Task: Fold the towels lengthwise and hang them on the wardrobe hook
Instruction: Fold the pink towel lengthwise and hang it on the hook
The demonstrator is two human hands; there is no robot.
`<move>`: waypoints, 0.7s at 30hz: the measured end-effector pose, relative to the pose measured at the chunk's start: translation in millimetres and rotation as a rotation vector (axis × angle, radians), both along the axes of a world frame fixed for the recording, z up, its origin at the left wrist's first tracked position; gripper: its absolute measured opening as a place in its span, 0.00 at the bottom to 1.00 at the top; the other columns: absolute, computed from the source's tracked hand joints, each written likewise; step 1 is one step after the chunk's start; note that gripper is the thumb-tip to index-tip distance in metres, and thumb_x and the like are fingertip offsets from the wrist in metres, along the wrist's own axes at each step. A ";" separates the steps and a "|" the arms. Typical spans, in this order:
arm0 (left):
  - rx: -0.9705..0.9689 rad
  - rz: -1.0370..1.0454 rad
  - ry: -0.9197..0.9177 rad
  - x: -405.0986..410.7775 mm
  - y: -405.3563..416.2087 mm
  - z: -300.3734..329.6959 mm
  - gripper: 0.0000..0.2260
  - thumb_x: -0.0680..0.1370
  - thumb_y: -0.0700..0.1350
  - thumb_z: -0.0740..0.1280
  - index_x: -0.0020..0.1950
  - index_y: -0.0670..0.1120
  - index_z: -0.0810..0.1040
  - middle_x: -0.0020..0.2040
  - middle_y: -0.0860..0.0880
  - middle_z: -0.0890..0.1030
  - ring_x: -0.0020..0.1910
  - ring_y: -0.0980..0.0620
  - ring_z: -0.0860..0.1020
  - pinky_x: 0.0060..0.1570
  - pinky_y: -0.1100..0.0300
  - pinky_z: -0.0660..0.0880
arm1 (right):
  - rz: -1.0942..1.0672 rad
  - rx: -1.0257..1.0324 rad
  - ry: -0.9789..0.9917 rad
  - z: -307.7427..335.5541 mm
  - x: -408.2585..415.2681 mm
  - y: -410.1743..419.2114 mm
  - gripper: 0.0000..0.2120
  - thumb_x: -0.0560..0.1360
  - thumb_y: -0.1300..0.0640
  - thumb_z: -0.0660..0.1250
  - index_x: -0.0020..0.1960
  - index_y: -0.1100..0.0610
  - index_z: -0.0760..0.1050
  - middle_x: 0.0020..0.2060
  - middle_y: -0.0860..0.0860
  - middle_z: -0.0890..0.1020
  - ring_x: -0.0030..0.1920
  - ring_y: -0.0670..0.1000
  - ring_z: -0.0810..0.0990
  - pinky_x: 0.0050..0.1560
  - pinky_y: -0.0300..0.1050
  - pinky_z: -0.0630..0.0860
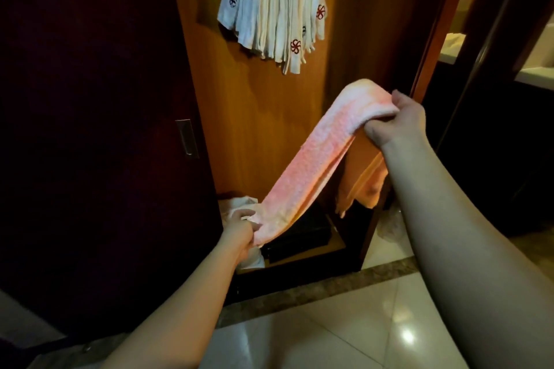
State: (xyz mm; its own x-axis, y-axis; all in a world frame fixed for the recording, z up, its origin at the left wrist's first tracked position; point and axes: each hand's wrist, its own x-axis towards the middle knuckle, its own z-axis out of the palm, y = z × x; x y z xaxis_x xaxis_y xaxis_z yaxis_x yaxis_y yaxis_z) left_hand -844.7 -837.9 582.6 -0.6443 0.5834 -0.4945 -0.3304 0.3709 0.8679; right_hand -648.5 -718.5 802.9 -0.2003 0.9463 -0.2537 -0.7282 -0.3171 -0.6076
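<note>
The right hand [398, 121] is raised in front of the open wardrobe [257, 129], its fingers curled round the upper end of a pink towel [311, 168]. The left hand [239, 234] is lower and well apart from it, gripping the towel's other end. Between the two hands the towel runs as a long narrow band, sloping down to the left, and a loose end hangs below the right hand. Above, near the top of the wardrobe, a bunch of white towels [272, 9] with red and dark emblems hangs against the wooden back panel. A black box [302, 234] and a white cloth [239, 204] lie on the wardrobe's floor, behind the left hand. A dark sliding door [90, 129] stands to the wardrobe's left, pale glossy floor tiles [329, 332] before it.
</note>
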 end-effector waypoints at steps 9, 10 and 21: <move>0.005 0.094 -0.028 46.4 43.4 23.1 0.12 0.79 0.44 0.68 0.62 0.43 0.77 0.50 0.45 0.80 0.52 0.45 0.78 0.58 0.48 0.76 | 0.110 -0.001 0.176 29.3 -27.4 -7.9 0.19 0.79 0.63 0.62 0.69 0.66 0.68 0.50 0.66 0.78 0.46 0.65 0.80 0.54 0.61 0.77; 0.073 0.138 0.015 54.4 43.9 36.9 0.10 0.81 0.47 0.64 0.60 0.45 0.76 0.47 0.49 0.78 0.50 0.48 0.77 0.57 0.50 0.75 | 0.118 0.012 0.178 30.9 -31.0 -7.7 0.21 0.79 0.64 0.63 0.71 0.67 0.66 0.56 0.67 0.78 0.52 0.66 0.80 0.61 0.62 0.74; 0.788 -0.448 0.215 113.1 54.6 140.0 0.44 0.70 0.79 0.52 0.77 0.54 0.65 0.74 0.56 0.70 0.74 0.58 0.65 0.74 0.53 0.62 | 0.245 0.201 0.240 60.2 -65.3 -2.5 0.21 0.84 0.57 0.58 0.72 0.69 0.65 0.67 0.65 0.74 0.71 0.61 0.70 0.73 0.56 0.62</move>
